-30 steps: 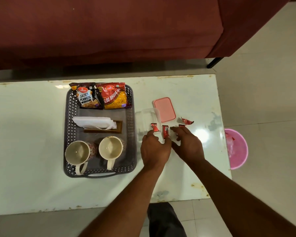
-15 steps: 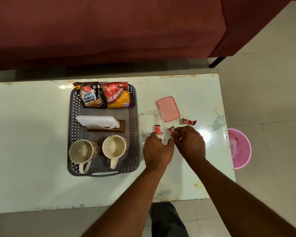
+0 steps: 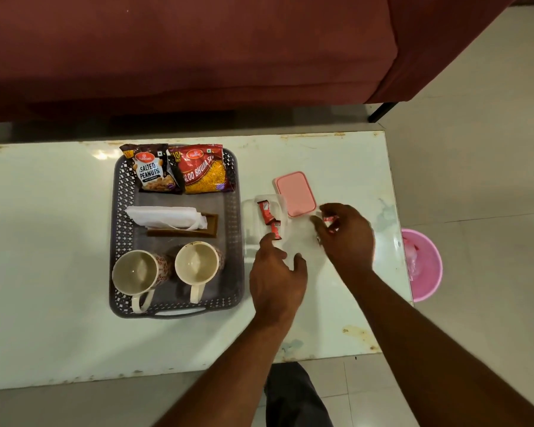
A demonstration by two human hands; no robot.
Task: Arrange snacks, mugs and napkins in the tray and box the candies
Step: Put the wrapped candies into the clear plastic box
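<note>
A grey perforated tray [image 3: 121, 229] holds a salted peanuts pack [image 3: 150, 169], a red aloo bhujia pack [image 3: 202, 172], white napkins [image 3: 167, 217] in a brown holder, and two cream mugs [image 3: 136, 274] [image 3: 198, 263]. Right of the tray stands a clear plastic box [image 3: 250, 217] with two red candies [image 3: 267, 212] [image 3: 276, 228] in it. Its pink lid [image 3: 295, 194] lies beside it. My left hand [image 3: 276, 278] hovers at the box's near edge, fingers apart, holding nothing. My right hand [image 3: 347, 238] pinches a red candy [image 3: 329, 219] just right of the lid.
The white table [image 3: 43, 272] has its right edge near my right arm. A pink bin [image 3: 424, 266] stands on the floor past that edge. A maroon sofa [image 3: 198, 57] runs along the far side.
The candies that lay by my hands are now in the clear box. My right hand moved right and picked up the candy beside the lid. My left hand let go and opened.
</note>
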